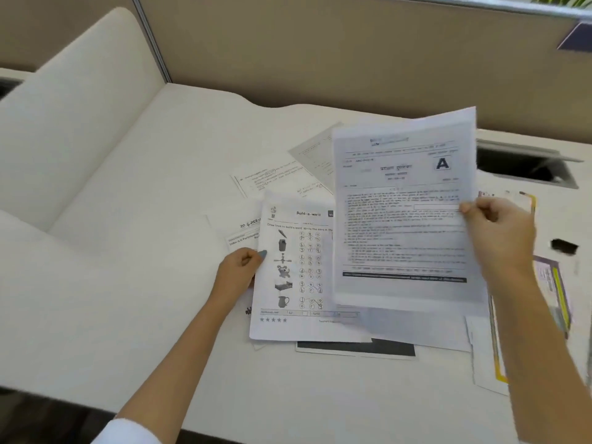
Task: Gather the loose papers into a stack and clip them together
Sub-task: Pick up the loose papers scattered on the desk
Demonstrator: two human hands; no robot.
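Your right hand (499, 232) pinches the right edge of a printed exam sheet (403, 213), lifted clear of the desk (160, 251); your left hand (240, 270) grips the left edge of the Build-a-word worksheet (294, 267). The lifted sheet hangs just right of that worksheet, overlapping it, long axes near parallel, so it should travel leftward. The binder clip (564, 246) lies right, nearer your right hand.

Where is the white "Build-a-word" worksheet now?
The white "Build-a-word" worksheet lies centre-left on the white desk, its left edge pinched by the left hand.
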